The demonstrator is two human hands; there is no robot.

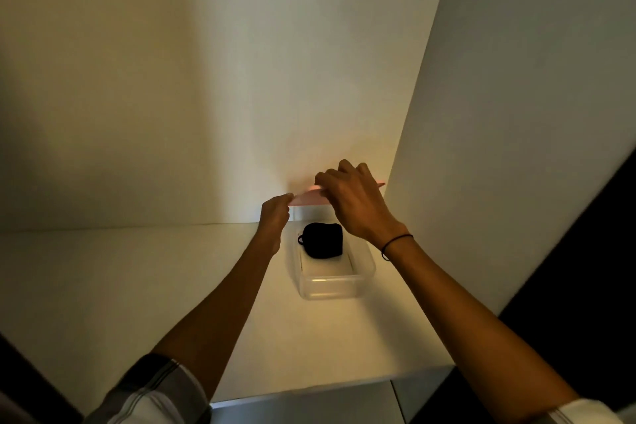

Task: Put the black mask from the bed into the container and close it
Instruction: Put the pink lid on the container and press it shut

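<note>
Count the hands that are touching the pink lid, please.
2. The left hand pinches the left end of the pink lid; the right hand holds its right part, above the clear container.

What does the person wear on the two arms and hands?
Both forearms are bare. The left sleeve is rolled up near the elbow; it is light with grey stripes. The right sleeve, also pushed up, looks white. A thin black band goes around the right wrist. No gloves or rings show on the left hand or right hand.
</note>
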